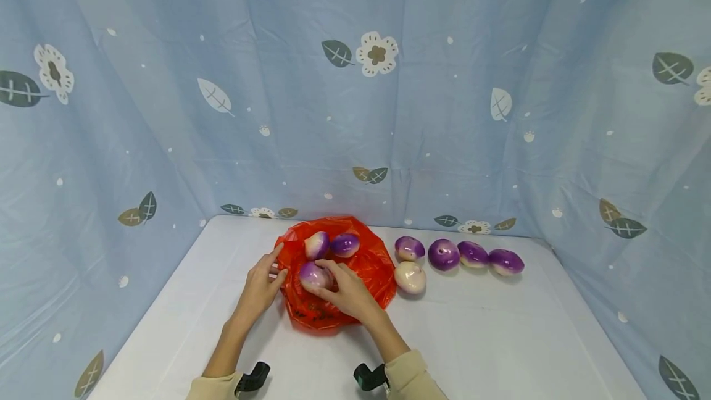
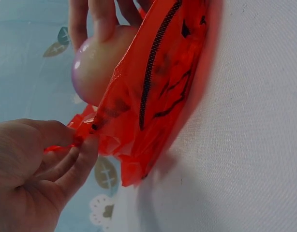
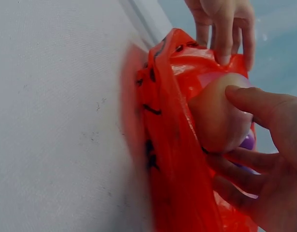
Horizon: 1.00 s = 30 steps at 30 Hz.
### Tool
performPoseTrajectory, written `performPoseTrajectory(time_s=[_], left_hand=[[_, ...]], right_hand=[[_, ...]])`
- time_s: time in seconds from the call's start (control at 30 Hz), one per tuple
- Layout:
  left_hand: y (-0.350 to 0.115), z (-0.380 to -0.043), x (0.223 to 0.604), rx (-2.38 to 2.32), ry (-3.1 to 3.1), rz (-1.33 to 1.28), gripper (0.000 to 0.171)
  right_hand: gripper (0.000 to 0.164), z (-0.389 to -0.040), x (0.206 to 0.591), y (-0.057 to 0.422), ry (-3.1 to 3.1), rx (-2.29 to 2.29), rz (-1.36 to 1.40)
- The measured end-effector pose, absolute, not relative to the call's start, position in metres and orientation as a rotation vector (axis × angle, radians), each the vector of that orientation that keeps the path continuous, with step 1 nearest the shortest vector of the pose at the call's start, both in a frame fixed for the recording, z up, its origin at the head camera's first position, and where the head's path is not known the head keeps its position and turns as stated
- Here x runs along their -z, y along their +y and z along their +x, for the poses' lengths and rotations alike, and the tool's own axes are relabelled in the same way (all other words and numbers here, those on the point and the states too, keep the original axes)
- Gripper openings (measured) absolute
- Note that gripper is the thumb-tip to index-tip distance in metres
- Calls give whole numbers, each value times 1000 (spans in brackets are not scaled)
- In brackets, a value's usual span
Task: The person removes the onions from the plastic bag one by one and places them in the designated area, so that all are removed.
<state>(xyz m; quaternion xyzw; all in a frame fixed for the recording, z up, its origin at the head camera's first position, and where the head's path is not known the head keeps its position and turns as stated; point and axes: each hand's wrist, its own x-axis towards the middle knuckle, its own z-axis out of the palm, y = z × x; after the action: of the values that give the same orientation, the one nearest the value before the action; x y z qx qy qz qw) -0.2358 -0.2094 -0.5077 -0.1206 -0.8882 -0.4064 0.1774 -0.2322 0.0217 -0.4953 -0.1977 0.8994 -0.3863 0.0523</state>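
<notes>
1. In front of the red plastic bag (image 1: pixel 372 270), the black wrist pieces (image 1: pixel 254 378) are sitting at the cuffs of the beige sleeves (image 1: pixel 413 375).
2. At the bag's left edge, the left hand (image 1: pixel 262 283) is pinching the rim, its thumb and fingers closing on the thin plastic.
3. Over the middle of the bag, the right hand (image 1: pixel 349 292) is gripping a purple-and-white turnip (image 1: pixel 314 275), thumb and fingers parting as wide as its body; whether it is resting on the bag's bottom, I cannot tell.
4. This turnip is looking smooth and glossy, so it is probably feeling firm and somewhat slippery; gripping across its widest part seems safest. The bag is seeming light and flimsy, best taken by a gathered fold of rim.
5. Toward the bag's far side, two more turnips (image 1: pixel 345 245) are lying next to each other.
6. Right of the bag, a pale turnip (image 1: pixel 410 278) is resting on the white desk (image 1: pixel 472 338); beyond it, four purple turnips (image 1: pixel 444 255) are forming a row.
7. Behind the bag, a blue curtain (image 1: pixel 444 128) is hanging.
</notes>
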Motion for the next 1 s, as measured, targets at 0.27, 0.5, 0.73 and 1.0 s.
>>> performPoseTrajectory(time_s=[0.27,0.5,0.73,1.0], left_hand=[[-209,-235,509,1150,-2501,-360,63],[-209,-235,508,1143,-2485,-373,62],[-208,-236,509,1133,-2468,-388,60],[-208,-236,511,1139,-2488,-364,62]], right_hand=[[60,-226,487,30,2771,1149,-678],[58,-222,481,39,2776,1155,-692],[59,-218,481,50,2793,1145,-668],[57,-214,484,64,2810,1147,-685]])
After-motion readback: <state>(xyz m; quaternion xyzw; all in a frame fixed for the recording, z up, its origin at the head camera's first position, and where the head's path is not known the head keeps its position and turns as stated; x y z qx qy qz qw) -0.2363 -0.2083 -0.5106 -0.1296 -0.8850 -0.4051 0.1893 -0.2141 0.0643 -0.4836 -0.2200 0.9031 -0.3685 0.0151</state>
